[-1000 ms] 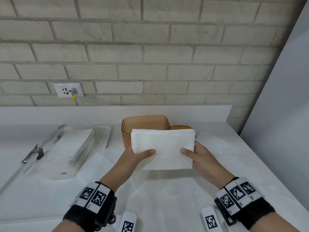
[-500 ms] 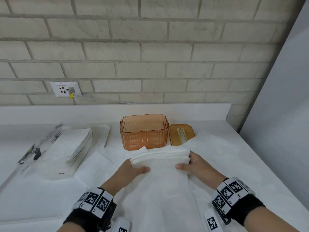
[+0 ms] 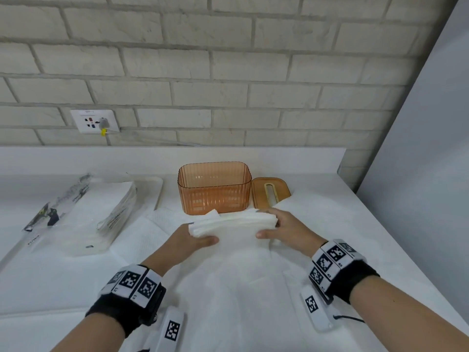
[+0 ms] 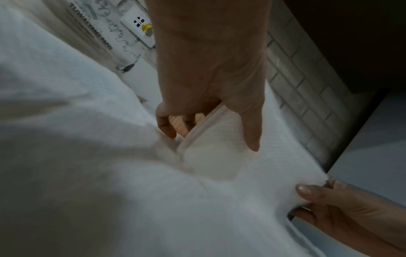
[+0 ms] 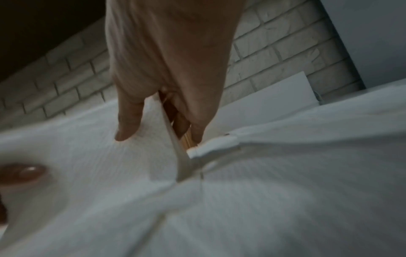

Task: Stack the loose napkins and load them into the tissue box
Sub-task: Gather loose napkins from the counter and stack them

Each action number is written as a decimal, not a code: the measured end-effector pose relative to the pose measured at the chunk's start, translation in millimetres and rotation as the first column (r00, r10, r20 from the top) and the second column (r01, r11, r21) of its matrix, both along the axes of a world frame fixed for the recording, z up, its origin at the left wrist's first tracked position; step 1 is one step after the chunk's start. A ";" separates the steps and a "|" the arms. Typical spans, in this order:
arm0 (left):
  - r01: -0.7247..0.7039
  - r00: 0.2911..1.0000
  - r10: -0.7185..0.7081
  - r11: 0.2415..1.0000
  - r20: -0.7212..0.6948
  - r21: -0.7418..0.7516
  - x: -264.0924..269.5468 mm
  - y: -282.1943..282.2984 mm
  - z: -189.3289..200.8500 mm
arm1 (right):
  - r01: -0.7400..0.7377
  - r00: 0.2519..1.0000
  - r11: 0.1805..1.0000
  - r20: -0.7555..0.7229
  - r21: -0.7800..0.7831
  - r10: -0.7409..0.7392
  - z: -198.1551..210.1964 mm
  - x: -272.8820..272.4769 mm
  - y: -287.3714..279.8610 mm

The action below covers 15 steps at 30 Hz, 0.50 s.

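Note:
Both hands hold a stack of white napkins (image 3: pixel 236 223) low over the counter, just in front of the orange ribbed tissue box (image 3: pixel 214 189), which stands without its lid. My left hand (image 3: pixel 198 237) grips the stack's left end, thumb on top and fingers underneath. At the other end my right hand (image 3: pixel 269 224) does the same. In the left wrist view the thumb (image 4: pixel 252 135) lies on the stack (image 4: pixel 211 153); the right wrist view shows the stack's edge (image 5: pixel 173 147). More loose napkins (image 3: pixel 228 280) lie spread beneath. The orange slotted lid (image 3: pixel 270 191) lies flat to the right of the box.
A clear plastic pack of napkins (image 3: pixel 101 214) lies at the left, partly on a white tray (image 3: pixel 156 189). A brick wall with a socket (image 3: pixel 95 121) stands behind the counter. A grey panel (image 3: pixel 418 174) closes the right side.
The stack has come down from upright in front of the box to low and nearly flat over the spread napkins. Both hands kept their grip and moved toward me.

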<state>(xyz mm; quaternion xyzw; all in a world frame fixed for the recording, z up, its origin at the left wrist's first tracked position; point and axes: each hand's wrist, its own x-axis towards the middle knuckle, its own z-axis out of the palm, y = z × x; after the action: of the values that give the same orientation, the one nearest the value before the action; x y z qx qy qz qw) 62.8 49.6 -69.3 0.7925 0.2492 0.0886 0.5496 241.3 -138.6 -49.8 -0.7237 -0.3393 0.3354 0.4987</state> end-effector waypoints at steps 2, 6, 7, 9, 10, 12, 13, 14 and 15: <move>0.018 1.000 -0.018 1.000 -0.024 -0.001 -0.9 -1.8 -6.4 | 0.022 1.000 1.000 -0.005 0.002 -0.022 -11.6 -2.0 -3.1; -0.036 0.999 0.034 0.999 0.042 0.026 -0.8 -5.8 0.7 | 0.060 0.993 0.996 -0.103 0.070 -0.052 -2.4 -4.4 -0.5; -0.048 0.997 0.046 0.999 0.056 0.020 -1.4 -5.7 3.5 | 0.053 0.993 0.996 -0.107 0.078 -0.045 2.0 -3.2 -0.3; -0.035 0.997 0.036 0.999 0.061 -0.014 -3.7 -6.2 7.1 | 0.030 0.994 0.997 -0.105 0.073 -0.022 5.9 -0.1 -2.9; -0.017 0.998 0.018 1.000 0.052 -0.023 -4.8 -6.6 6.7 | 0.007 0.995 0.998 -0.103 0.055 -0.001 4.2 0.7 -5.4; 0.007 1.000 -0.007 1.000 0.004 -0.012 -6.8 -9.2 2.5 | -0.032 0.996 0.999 -0.085 -0.007 0.032 -2.6 -1.5 -9.8; 0.001 1.000 -0.001 1.000 -0.013 -0.003 -6.2 -10.5 0.6 | -0.034 0.997 0.999 -0.071 -0.030 0.032 -4.8 -3.2 -9.8; -0.013 1.000 0.013 1.000 -0.010 0.002 -5.3 -12.0 -0.1 | -0.028 0.998 0.999 -0.058 -0.034 0.026 -5.1 -4.6 -8.7; -0.041 0.999 0.041 0.999 0.010 -0.005 -4.1 -13.1 0.9 | -0.013 0.999 1.000 -0.053 -0.022 0.012 -3.1 -5.9 -6.5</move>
<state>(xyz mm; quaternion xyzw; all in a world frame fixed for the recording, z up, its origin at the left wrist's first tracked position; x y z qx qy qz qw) 58.7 36.5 -68.3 0.7853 0.2631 0.1033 0.5508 235.4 -145.1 -52.9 -0.7179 -0.3266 0.3613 0.4975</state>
